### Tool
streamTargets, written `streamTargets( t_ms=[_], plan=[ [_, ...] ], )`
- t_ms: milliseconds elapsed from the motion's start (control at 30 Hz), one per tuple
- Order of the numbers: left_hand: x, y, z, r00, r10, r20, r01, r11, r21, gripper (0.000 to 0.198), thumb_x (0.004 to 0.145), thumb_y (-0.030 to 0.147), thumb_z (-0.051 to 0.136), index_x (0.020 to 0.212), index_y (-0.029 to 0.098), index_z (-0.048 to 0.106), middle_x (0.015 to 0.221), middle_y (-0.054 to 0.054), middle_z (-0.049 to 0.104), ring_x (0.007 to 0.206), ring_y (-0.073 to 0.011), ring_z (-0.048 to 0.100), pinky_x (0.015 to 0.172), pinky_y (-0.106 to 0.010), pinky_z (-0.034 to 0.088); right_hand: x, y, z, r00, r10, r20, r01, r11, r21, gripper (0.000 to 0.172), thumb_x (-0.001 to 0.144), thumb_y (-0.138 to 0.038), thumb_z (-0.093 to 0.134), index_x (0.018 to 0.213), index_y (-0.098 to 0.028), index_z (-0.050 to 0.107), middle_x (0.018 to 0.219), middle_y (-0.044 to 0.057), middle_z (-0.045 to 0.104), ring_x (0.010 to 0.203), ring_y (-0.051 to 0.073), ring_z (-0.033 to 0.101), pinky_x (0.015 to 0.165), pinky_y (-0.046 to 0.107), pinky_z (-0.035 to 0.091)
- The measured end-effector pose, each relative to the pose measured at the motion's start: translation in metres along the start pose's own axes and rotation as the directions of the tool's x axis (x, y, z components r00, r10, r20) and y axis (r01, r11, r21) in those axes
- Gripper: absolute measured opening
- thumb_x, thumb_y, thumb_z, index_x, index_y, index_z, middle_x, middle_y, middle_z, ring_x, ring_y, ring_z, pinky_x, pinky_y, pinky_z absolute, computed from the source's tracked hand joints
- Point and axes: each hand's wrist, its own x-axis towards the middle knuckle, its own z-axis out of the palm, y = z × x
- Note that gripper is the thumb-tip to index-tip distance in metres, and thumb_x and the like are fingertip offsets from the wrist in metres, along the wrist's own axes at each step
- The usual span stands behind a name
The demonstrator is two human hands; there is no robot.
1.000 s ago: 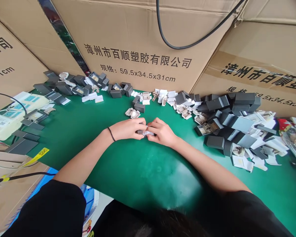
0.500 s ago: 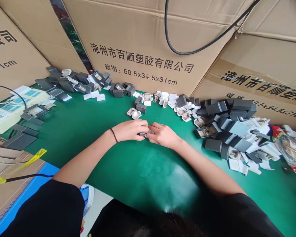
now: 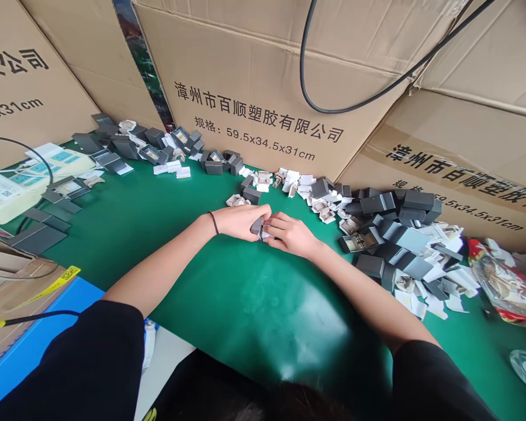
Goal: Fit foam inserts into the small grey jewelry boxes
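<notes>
Over the middle of the green table [image 3: 228, 286], my two hands meet at a small dark grey box [image 3: 256, 225]. My left hand [image 3: 245, 222] is closed around it, and a black band circles that wrist. My right hand [image 3: 289, 235] has its fingers curled on a whitish, folded piece [image 3: 266, 230] at the box's right side. Fingers hide much of both, so I cannot tell how the piece sits in the box. Just beyond my hands lie another dark box [image 3: 251, 195] and a pale folded insert [image 3: 236, 201].
A heap of dark boxes [image 3: 405, 234] and white paper inserts lies at the right, beside a red plastic bag [image 3: 504, 286]. More boxes [image 3: 127, 146] line the back left. Large cartons [image 3: 254, 76] stand behind; a power strip [image 3: 35, 181] sits at the left.
The view has shifted slightly. The dark box between my hands is tilted more upright, and more of it and the whitish piece shows. Both hands stay together on it.
</notes>
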Motion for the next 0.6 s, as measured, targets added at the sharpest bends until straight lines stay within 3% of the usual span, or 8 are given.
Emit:
streamTargets(
  t_ms=[200,300,433,600],
  plan=[
    [-0.004,-0.005,0.002,1.0,-0.001,-0.004,0.001,0.992,-0.128,0.054,0.071,0.028,0.058,0.12,0.02,0.035,0.095,-0.004,0.062,0.075,-0.0152,0.059,0.058,-0.021,0.037,0.0,-0.006,0.014,0.993,0.106,-0.042,-0.105,0.994,0.021,0.028,0.093,-0.036,0.039,0.097,-0.02,0.061,0.11,0.009,0.06,0.094,0.02,0.055,0.064,0.028,0.049],
    [-0.005,-0.009,0.005,1.0,-0.005,-0.025,0.0,0.983,-0.182,0.067,0.071,0.031,0.058,0.131,0.02,0.028,0.105,-0.005,0.061,0.082,-0.0149,0.06,0.066,-0.022,0.04,0.0,-0.01,0.017,0.981,0.181,-0.07,-0.177,0.983,0.053,0.027,0.093,-0.034,0.038,0.099,-0.019,0.06,0.112,0.011,0.06,0.092,0.019,0.058,0.067,0.028,0.049],
    [-0.004,-0.011,0.009,0.999,-0.02,-0.036,0.011,0.975,-0.22,0.07,0.072,0.031,0.058,0.134,0.02,0.028,0.107,-0.005,0.06,0.085,-0.016,0.059,0.069,-0.023,0.041,0.001,-0.016,0.016,0.976,0.204,-0.078,-0.203,0.979,0.017,0.025,0.093,-0.029,0.037,0.104,-0.02,0.057,0.113,0.01,0.058,0.091,0.018,0.058,0.059,0.025,0.046],
    [-0.006,-0.008,0.012,0.999,-0.031,-0.041,0.022,0.98,-0.199,0.065,0.074,0.028,0.056,0.134,0.02,0.031,0.104,-0.005,0.059,0.088,-0.0175,0.058,0.07,-0.023,0.042,0.003,-0.02,0.011,0.981,0.183,-0.065,-0.187,0.98,-0.062,0.024,0.094,-0.027,0.036,0.094,-0.021,0.06,0.103,0.008,0.061,0.082,0.017,0.054,0.051,0.024,0.037]
  ],
)
